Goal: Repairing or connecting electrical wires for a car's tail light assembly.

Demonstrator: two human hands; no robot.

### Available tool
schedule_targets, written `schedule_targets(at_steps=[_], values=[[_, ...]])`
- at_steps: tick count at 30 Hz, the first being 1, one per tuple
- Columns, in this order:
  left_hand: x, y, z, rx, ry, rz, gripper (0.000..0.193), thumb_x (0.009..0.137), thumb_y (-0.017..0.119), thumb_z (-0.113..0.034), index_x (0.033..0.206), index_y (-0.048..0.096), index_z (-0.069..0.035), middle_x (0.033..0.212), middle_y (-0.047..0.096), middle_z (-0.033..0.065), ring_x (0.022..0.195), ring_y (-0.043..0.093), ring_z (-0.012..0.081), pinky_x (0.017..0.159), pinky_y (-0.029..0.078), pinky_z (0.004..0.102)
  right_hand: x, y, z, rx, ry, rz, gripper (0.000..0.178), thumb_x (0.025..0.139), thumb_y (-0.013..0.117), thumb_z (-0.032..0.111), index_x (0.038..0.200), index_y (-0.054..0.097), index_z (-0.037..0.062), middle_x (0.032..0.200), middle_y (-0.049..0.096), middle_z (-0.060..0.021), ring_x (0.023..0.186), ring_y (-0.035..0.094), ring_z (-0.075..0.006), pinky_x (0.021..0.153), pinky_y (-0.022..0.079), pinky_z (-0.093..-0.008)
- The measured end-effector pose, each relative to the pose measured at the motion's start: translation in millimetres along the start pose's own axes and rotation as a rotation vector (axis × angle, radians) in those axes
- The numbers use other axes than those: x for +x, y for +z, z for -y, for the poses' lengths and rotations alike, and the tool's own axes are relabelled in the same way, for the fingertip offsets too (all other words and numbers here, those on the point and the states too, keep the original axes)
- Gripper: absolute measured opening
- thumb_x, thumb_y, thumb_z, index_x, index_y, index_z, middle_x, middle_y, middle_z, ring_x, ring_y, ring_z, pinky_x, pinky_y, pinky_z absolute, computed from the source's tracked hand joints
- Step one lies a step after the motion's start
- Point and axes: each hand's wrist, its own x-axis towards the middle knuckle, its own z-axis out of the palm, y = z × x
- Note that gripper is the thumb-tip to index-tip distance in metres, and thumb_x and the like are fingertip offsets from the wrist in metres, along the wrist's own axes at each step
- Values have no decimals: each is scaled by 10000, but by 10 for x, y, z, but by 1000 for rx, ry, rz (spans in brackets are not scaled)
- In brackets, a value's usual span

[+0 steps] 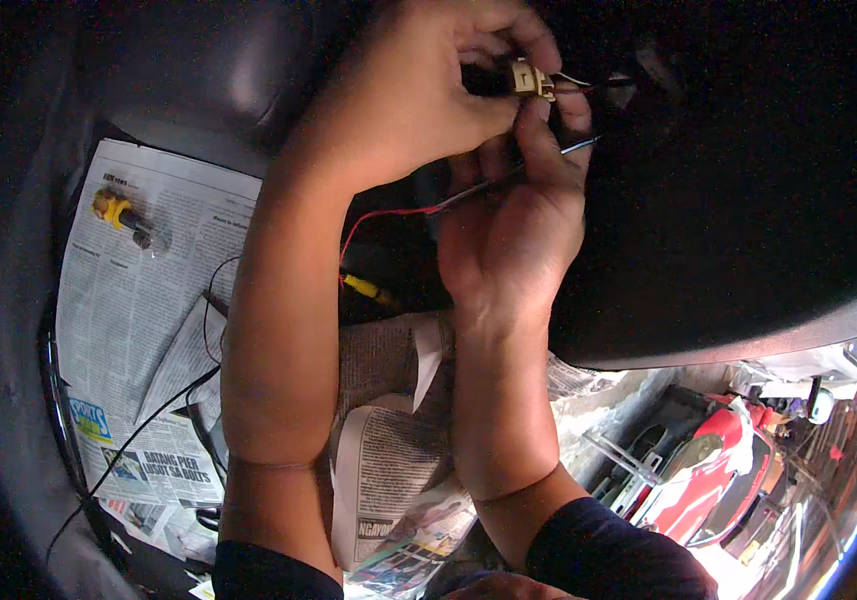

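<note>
Near the top centre, my left hand (403, 105) is closed on a small beige plastic connector (525, 78) with a pale wire and a darker wire running out of its right side. From below, my right hand (513, 235) reaches the same connector, its thumb and fingertips gripping the lower edge. A slim rod (579, 145), like a probe or pick, lies across the right palm under the thumb. Red wire (388, 212) runs left near its rear end and bends down. Beneath it, between my forearms, is a yellow plug (366, 288).
Newspaper (158, 320) is spread at left, with a yellow-based bulb (123, 215) on it. A thin black cable (138, 430) crosses the sheets. More newspaper (398, 460) lies between my arms. A dark curved panel (728, 250) fills the right; below it stands a red machine-like object (713, 465).
</note>
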Motion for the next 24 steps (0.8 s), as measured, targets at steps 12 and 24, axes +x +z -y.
schedule_targets(at_steps=[12, 24], values=[[-21, -4, -75, -43, -226, -4, 233, 855, 802, -11, 1075, 725, -3, 1004, 762, 96, 991, 716, 162, 899, 584, 316, -15, -72, -5, 16, 16, -7, 126, 1052, 591, 139, 1174, 607, 169, 1099, 690, -1, 872, 633, -108, 819, 563, -322], [-16, 12, -174, 134, -87, 41, 234, 863, 799, -25, 1081, 714, -13, 1009, 756, 87, 980, 719, 163, 905, 581, 321, -4, -25, -6, -88, -32, -100, 158, 1052, 591, 136, 1209, 606, 143, 1141, 689, -38, 915, 663, -143, 795, 576, -332]])
